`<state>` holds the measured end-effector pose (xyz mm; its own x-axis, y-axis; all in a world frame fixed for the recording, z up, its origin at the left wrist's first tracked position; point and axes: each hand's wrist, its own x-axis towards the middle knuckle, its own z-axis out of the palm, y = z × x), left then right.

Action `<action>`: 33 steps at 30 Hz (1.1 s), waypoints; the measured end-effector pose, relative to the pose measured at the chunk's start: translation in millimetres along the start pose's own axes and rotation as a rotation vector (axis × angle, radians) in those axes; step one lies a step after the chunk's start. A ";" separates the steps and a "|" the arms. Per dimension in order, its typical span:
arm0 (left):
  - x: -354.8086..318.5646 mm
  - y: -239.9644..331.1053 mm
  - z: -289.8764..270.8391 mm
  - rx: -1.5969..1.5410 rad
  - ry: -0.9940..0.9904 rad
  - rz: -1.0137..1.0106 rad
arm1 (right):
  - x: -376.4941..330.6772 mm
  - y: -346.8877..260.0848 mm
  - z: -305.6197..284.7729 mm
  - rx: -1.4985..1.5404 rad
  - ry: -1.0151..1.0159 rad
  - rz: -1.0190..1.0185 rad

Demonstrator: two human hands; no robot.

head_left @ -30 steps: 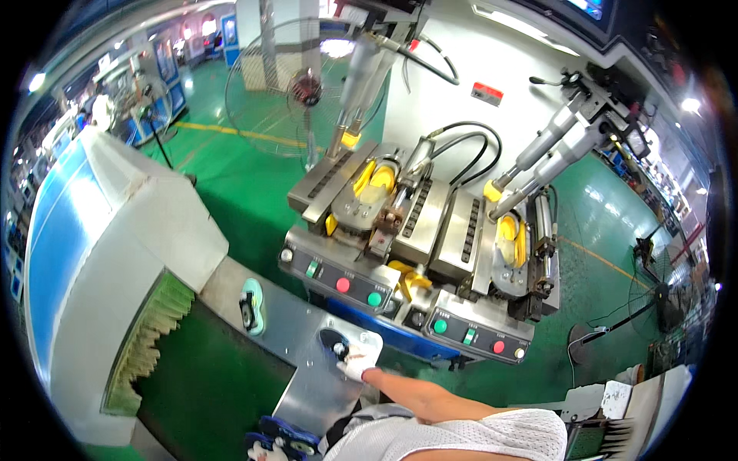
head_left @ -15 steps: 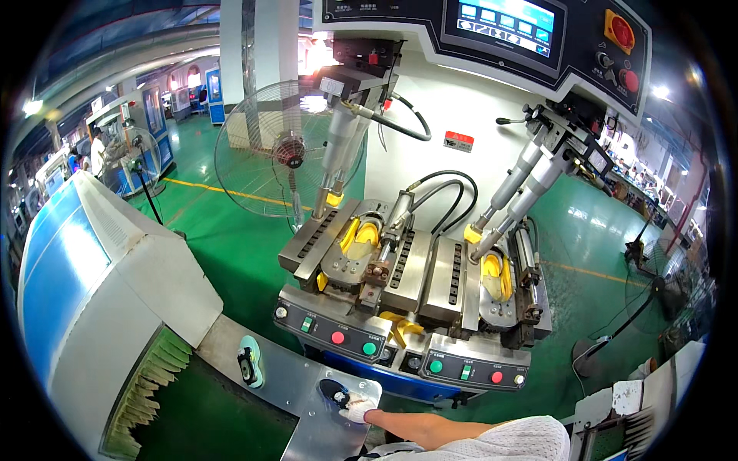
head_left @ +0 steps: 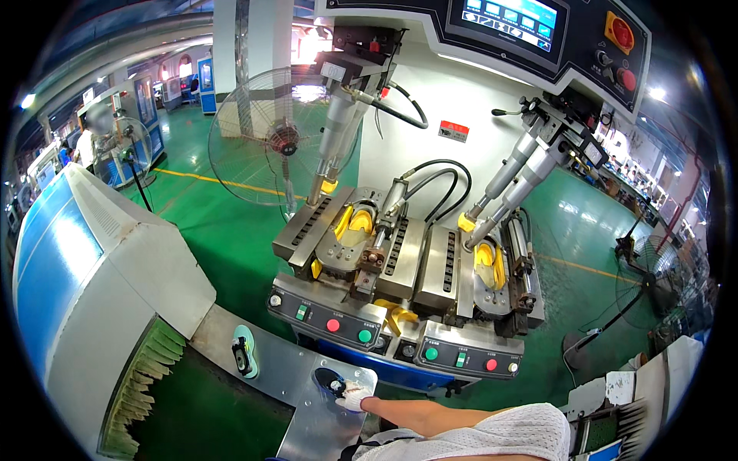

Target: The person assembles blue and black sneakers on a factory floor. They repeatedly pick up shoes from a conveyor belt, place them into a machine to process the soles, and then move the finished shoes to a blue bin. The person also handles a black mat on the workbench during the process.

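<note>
Presently, gloved hand point(head_left: 355, 396) lies outstretched across the plate point(head_left: 307, 430) near its edge, fingers closed on a dark sole point(head_left: 330, 380).

Blue screen point(head_left: 509, 18) above red label point(head_left: 454, 131)

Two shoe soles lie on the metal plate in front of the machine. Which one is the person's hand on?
The white sole nearer the machine's front panel. The gloved hand rests on it. The pale green sole lies apart, further left, untouched.

Gloved hand point(head_left: 355, 396) covering part of a dark shoe piece point(head_left: 330, 381), grip unclear, forearm cut off below.
</note>
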<state>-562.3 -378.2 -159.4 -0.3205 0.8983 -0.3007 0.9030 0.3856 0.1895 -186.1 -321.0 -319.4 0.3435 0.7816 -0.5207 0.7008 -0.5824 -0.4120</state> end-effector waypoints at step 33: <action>34.3 -53.3 88.0 0.050 0.279 0.082 | 6.2 1.8 7.3 -0.091 -0.076 -0.085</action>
<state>-596.2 -386.5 -262.1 -0.3058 0.9520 -0.0167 0.9399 0.3046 0.1545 -187.3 -318.8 -328.8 0.2346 0.8062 -0.5431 0.7806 -0.4892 -0.3890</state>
